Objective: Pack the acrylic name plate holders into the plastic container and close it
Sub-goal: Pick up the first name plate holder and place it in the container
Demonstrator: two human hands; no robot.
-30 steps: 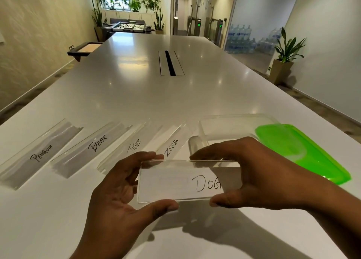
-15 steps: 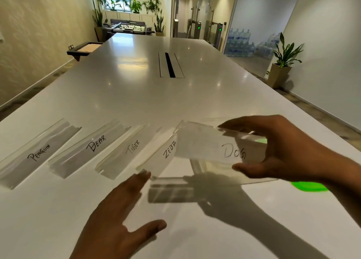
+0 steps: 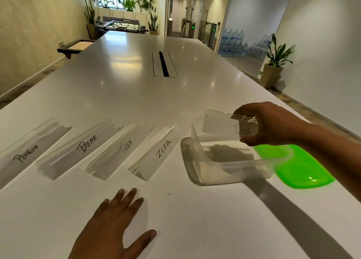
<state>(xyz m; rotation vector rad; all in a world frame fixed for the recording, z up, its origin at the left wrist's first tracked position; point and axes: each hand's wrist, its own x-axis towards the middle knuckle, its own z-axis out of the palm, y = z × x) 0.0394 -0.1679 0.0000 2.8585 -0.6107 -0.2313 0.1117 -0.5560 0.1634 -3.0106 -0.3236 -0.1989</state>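
Observation:
My right hand [image 3: 271, 125] pinches the right end of a clear acrylic name plate holder marked DOG [image 3: 222, 126], held over the open clear plastic container [image 3: 234, 170]. A green lid [image 3: 300, 170] lies on the table just right of the container. To the left, a row of holders rests on the white table: ZEBRA [image 3: 156, 153], TIGER [image 3: 121, 151], BEAR [image 3: 82, 147] and PENGUIN [image 3: 29, 153]. My left hand [image 3: 117, 221] hovers low over the near table with fingers spread, holding nothing.
The long white table [image 3: 136, 94] stretches away, with a cable slot [image 3: 164, 64] in its middle. A dark tray [image 3: 75, 46] juts out at its far left edge. A potted plant [image 3: 273, 69] stands on the floor to the right.
My left hand let go of the DOG holder and dropped back toward me. My right hand carried the holder rightward and away, from in front of me to over the container.

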